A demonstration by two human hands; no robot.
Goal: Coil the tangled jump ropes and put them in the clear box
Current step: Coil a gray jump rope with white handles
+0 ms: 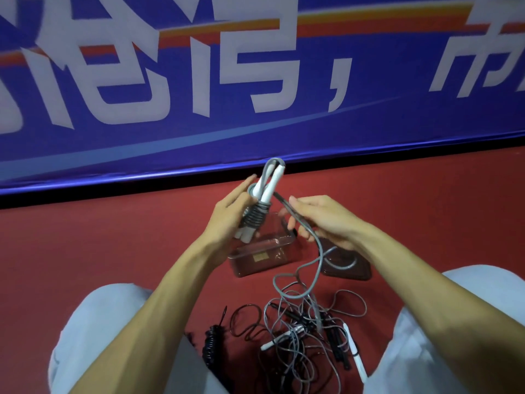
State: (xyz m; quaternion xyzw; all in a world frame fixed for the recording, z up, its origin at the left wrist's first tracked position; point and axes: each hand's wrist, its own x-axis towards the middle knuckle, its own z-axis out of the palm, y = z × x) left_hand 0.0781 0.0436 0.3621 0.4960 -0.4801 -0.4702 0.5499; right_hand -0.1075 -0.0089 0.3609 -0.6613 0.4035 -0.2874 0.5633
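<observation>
Clenching the cord-wound white handles (269, 182) is the left grip (229, 216); right grip (326, 220) pinches the grey cord (320, 251).

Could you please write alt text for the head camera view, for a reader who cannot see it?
A seated person's left hand holds a pair of white handles wound with grey rope, which the right hand pinches. A clear box stands on the red floor below the hands, with tangled ropes lying nearer the camera.
</observation>
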